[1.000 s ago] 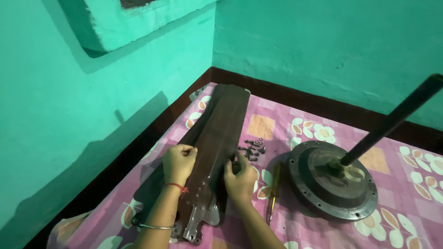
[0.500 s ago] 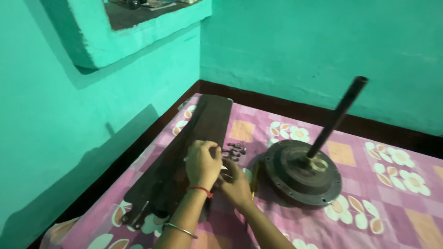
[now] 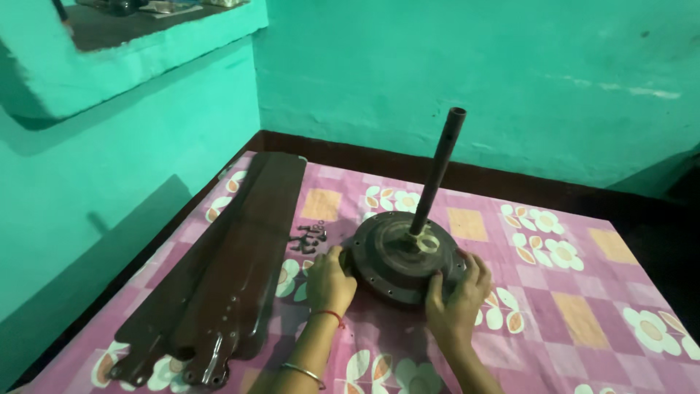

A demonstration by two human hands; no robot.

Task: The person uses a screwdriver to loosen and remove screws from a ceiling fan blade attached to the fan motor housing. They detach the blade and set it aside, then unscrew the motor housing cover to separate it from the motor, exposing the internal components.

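A dark round fan motor [image 3: 403,255] with an upright rod [image 3: 437,169] sits on a pink flowered cloth [image 3: 554,306]. My left hand [image 3: 329,281] grips its left rim and my right hand [image 3: 458,295] grips its near right rim. Dark brown fan blades [image 3: 233,270] lie stacked to the left, apart from my hands. A small heap of dark screws [image 3: 308,238] lies between the blades and the motor.
Turquoise walls enclose the cloth at the back and left. A ledge [image 3: 131,51] with a few objects juts from the left wall above. A dark border [image 3: 510,179] runs along the cloth's far edge.
Both hands left the fan blades and moved right onto the motor's rim. The view shifted so the motor now sits near the middle.
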